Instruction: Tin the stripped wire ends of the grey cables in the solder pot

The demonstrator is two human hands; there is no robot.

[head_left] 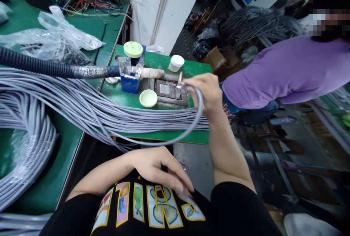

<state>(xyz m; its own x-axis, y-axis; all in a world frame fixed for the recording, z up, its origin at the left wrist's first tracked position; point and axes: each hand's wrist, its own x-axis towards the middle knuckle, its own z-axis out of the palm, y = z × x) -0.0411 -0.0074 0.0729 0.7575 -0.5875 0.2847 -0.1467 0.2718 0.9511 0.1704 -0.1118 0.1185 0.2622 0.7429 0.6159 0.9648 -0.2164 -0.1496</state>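
Observation:
My right hand [205, 92] is closed on the end of a grey cable [200, 110], its fingers pinched together. From there the cable bends down and left in a loop. Thin stripped wires at its tip [172, 84] point left, over a dark metal box [176, 99] with a shiny square surface [164, 89], which looks like a solder pot. A small upright stub [180, 78] stands beside the fingertips. My left hand [163, 172] rests against my shirt, fingers stretched out, holding nothing.
A thick bundle of grey cables [131, 117] crosses the green bench before the pot. A ribbed hose [41, 62] on a blue box [129, 84] ends above it. Around stand a pale dish [148, 98], white jar [176, 63] and lidded tin [133, 49]. A person in purple [287, 72] is at right.

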